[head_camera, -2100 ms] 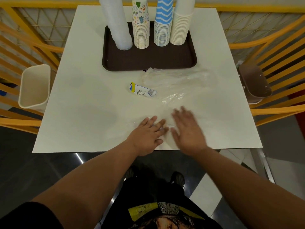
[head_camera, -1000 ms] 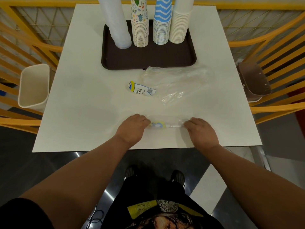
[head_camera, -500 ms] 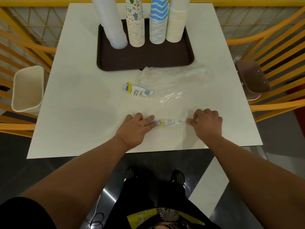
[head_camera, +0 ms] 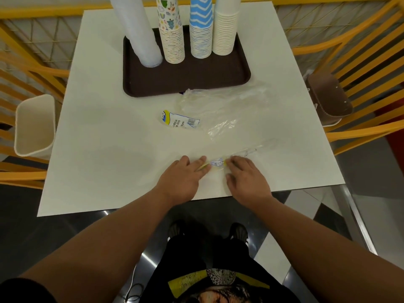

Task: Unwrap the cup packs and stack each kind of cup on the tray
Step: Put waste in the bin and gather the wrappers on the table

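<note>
Lately the two hands have drawn together: half a second ago they sat at opposite ends of the folded wrapper [head_camera: 218,164], and the right one has slid inward toward the left. I read that as one more fold or roll of the empty plastic, tidying rather than unwrapping.

Just below the centre of the frame, the left hand [head_camera: 185,173] lies flat, fingers fairly straight, their tips pressing the left end of the wrapper against the table [head_camera: 105,154]. The right hand [head_camera: 244,176] sits just beside it, fingers lightly bent over the wrapper's middle; whether it pinches the plastic or only presses it I cannot tell. A clear tail of the wrapper trails off toward the right edge.

Further up, at mid-frame, a second loose wrapper [head_camera: 218,110] lies crumpled with its printed label to the left.

Beyond it, at upper centre, the brown tray [head_camera: 185,84] holds four stacks: plain translucent cups [head_camera: 140,36], patterned cups [head_camera: 171,36], blue zigzag cups [head_camera: 201,29] and white cups [head_camera: 225,29]. With every kind stacked, the task looks essentially done.
</note>
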